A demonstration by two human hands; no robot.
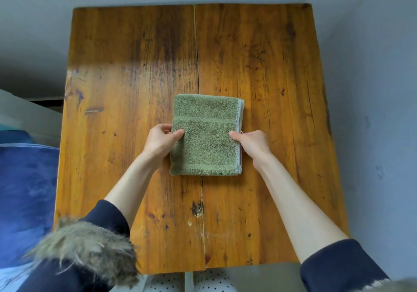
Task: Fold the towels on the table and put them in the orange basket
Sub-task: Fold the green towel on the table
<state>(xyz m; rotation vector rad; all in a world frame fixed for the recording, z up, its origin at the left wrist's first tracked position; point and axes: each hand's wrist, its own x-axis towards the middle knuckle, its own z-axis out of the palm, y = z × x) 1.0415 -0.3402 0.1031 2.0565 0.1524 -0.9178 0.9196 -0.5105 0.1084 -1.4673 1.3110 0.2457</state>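
Your wooden tabletop (259, 66) fills most of the view, two worn planks with a seam running from near to far, and a blue cushion (24, 197) sits off its left edge. The green towel (205, 138) lies folded into a neat rectangle at the middle of the tabletop, straddling the seam, with a paler layer showing along its right edge. Your left hand (161, 139) grips the towel's left edge with the thumb on top and the fingers curled underneath, and your right hand (251, 142) pinches the right edge the same way.
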